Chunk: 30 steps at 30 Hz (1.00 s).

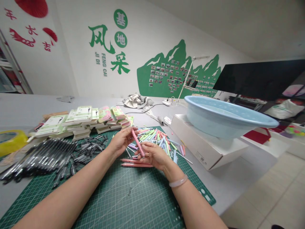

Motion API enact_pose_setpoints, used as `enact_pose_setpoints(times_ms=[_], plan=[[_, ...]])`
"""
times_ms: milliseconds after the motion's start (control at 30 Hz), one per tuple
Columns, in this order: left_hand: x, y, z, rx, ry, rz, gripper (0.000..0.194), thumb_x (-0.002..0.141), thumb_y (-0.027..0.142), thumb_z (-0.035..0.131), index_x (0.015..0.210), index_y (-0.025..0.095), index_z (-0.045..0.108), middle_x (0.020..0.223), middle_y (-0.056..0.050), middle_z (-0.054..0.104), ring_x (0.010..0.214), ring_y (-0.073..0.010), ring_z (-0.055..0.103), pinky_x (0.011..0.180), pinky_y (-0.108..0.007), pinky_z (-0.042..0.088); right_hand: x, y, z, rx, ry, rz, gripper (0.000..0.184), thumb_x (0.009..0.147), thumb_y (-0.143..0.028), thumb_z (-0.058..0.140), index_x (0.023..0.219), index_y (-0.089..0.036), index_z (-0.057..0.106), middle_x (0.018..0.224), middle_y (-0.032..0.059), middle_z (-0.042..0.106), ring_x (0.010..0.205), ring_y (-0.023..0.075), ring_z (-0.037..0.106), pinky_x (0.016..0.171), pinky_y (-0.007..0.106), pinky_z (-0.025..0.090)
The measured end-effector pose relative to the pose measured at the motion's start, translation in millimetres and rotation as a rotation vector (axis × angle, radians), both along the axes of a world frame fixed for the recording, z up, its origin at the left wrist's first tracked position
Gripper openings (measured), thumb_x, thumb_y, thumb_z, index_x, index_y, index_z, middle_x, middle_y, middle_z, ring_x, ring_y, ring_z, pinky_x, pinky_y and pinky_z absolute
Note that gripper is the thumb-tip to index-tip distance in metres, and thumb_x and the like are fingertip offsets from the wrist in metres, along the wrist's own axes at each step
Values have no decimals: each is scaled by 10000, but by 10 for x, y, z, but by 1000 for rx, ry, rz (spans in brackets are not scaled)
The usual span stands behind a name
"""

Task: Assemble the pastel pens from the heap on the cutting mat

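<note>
A pale blue basin [214, 124] sits on a white box [202, 147].

A smooth, pale pinkish-white bangle with a rounded, thick band [178, 182] circles the right forearm [195, 206] just above the wrist, its surface faintly glossy. A thin, shiny ring [148, 155] sits on one finger of the right hand [156, 156], its details too small to tell. The left hand [122, 141] and left forearm [78, 181] look bare, as does the rest of the right forearm.

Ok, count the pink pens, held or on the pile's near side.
3: one pink pen held by left hand and right hand; two pink pens side by side on the cutting mat. More may be hidden.
</note>
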<state>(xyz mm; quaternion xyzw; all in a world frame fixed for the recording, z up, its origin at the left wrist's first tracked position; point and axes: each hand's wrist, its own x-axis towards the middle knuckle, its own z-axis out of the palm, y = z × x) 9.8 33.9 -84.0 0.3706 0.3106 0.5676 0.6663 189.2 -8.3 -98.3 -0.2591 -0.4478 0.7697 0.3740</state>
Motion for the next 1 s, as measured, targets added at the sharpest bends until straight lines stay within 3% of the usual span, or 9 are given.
enact_pose_setpoints(times_ms=[133, 500, 733, 867, 1000], plan=[[16, -37, 25, 11, -3, -34, 201, 775, 268, 640, 920, 133, 677, 785, -58, 704, 760, -123, 641, 642, -183, 496, 16, -5, 9, -34, 14, 12, 322, 778, -264, 648, 1069, -145, 579, 859, 81, 685, 673, 109, 647, 644, 227, 540], [43, -57, 52, 54, 137, 30, 257, 731, 328, 680, 890, 126, 682, 796, -82, 707, 727, -119, 634, 567, -151, 463, 27, 51, -57, -71, -127, -59, 252, 685, -305, 735, 799, -97, 648, 740, 71, 677, 624, 125, 642, 683, 293, 546], [59, -63, 76, 49, 143, 185, 293, 676, 357, 715, 829, 111, 672, 752, -71, 684, 702, -125, 627, 563, -169, 465, 1, 24, -45, 10, -130, -102, 269, 747, -371, 664, 833, -116, 643, 718, 41, 639, 563, 84, 582, 591, 239, 527], [22, -22, 44, 32, 145, 298, 293, 625, 375, 744, 726, 127, 629, 671, -9, 628, 579, -82, 567, 502, -161, 435, -53, -16, -17, 83, -134, -117, 291, 685, -308, 719, 901, -138, 623, 755, 41, 654, 571, 96, 582, 563, 243, 525], [39, -32, 28, 85, 169, 226, 282, 651, 396, 718, 739, 148, 616, 684, 12, 605, 613, -87, 556, 552, -188, 452, -84, -9, -25, 113, -101, -117, 278, 674, -284, 715, 878, -112, 635, 767, 60, 663, 546, 85, 573, 554, 236, 522]])
